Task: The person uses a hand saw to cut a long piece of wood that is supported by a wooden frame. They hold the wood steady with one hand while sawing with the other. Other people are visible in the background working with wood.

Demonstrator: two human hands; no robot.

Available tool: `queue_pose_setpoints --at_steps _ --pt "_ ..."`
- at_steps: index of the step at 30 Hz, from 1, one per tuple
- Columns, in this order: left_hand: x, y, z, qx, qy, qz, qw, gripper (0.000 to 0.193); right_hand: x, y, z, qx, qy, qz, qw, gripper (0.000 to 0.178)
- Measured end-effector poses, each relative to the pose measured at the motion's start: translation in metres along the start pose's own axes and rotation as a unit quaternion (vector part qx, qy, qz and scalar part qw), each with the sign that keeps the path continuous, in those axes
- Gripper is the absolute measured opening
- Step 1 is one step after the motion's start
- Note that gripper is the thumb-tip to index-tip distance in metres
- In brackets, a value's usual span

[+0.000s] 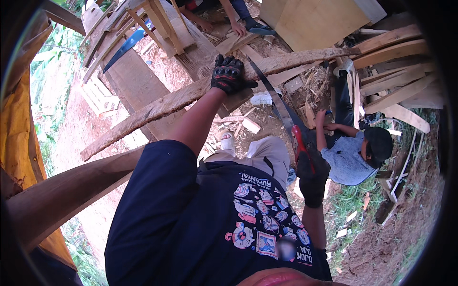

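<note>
One long, rough-edged board runs in front of us, slanting from the lower left up to the upper right. Our left hand, in a black glove with red trim, presses down on it near its middle, fingers slightly spread. Our right hand, also in a dark glove, is closed around the red handle of a handsaw. The saw's long, narrow blade points away from us, its far end meeting the board just to the right of our left hand; we cannot tell how deep it sits. Under the board lies a wooden surface of wide planks, with a long, tapering blue object at its far left. To the right, curved timbers are piled up, and wood scraps litter the ground. Near them a co-worker in a blue-grey shirt and dark cap sits low. At the top, another person's hand rests by some wood, beside a large, pale panel. A thick, brown beam crosses the lower left, near an orange-yellow sheet.
</note>
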State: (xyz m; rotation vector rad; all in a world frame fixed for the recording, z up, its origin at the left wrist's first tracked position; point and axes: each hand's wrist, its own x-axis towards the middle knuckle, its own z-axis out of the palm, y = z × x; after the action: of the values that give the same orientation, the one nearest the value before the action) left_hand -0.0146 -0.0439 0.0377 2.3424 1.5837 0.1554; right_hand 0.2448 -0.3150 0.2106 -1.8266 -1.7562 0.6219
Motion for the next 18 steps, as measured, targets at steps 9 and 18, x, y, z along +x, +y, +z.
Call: queue_pose_setpoints --at_steps 9,18 --pt "-0.001 -0.002 -0.002 0.005 0.0 -0.008 1.0 0.097 0.006 0.026 -0.004 0.057 0.029 0.046 0.997 0.036" --pt "0.003 -0.005 0.009 -0.001 -0.007 -0.024 1.0 0.109 -0.043 0.041 0.025 0.095 0.107 -0.008 0.99 0.054"
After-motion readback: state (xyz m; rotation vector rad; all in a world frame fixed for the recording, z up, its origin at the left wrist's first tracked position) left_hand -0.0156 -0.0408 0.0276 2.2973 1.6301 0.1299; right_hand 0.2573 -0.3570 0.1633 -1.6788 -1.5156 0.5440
